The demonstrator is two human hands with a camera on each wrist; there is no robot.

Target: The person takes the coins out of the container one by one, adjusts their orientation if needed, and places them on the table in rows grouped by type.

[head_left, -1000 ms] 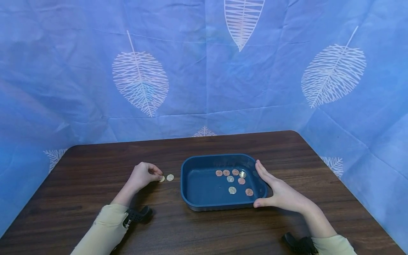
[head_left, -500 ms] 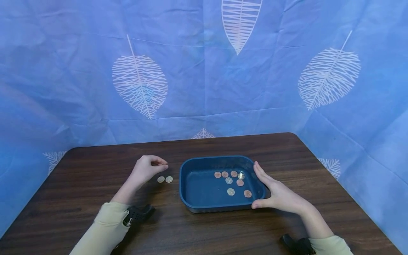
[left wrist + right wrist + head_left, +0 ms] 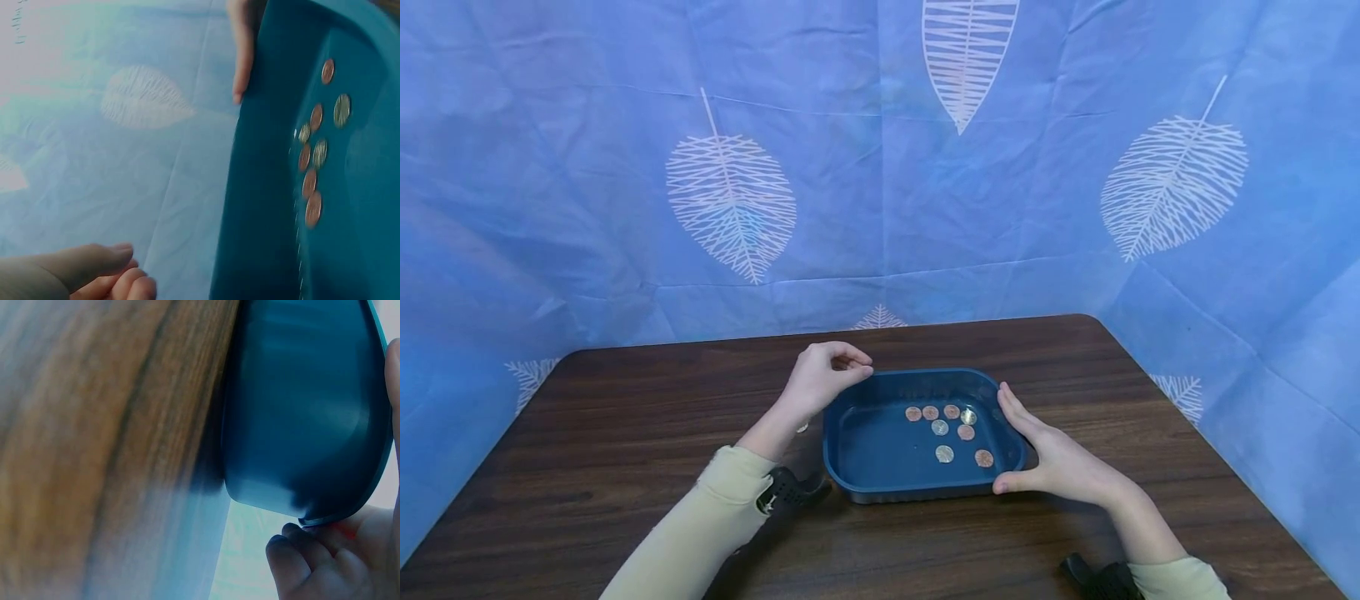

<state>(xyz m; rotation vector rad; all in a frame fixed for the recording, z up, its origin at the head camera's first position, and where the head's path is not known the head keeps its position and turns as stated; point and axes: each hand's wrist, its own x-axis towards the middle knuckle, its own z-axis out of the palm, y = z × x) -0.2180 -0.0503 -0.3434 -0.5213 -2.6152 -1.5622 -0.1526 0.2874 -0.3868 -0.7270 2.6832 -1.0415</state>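
Left hand (image 3: 822, 379) raised over the near-left rim of the blue tray (image 3: 850, 467), fingertips (image 3: 859, 364) curled together in a pinch; whether a coin sits between them cannot be told, too small and hidden. Same fingers (image 3: 109, 272) bunched in the left wrist view, nothing visible in them. Right hand (image 3: 1052, 458) flat against the tray's right side, fingers straight along the wall, thumb at the front corner; right wrist view shows fingertips (image 3: 294, 553) touching under the rim (image 3: 315, 520). Tray resting on the dark wooden table (image 3: 625, 417), right of centre. Eight coins (image 3: 945, 454) inside on the tray floor, clustered toward the right half, mostly copper, a few silvery. One coin on the table (image 3: 803, 428) just left of the tray, mostly hidden behind the left forearm. Blue leaf-print cloth (image 3: 730, 200) behind and around the table.
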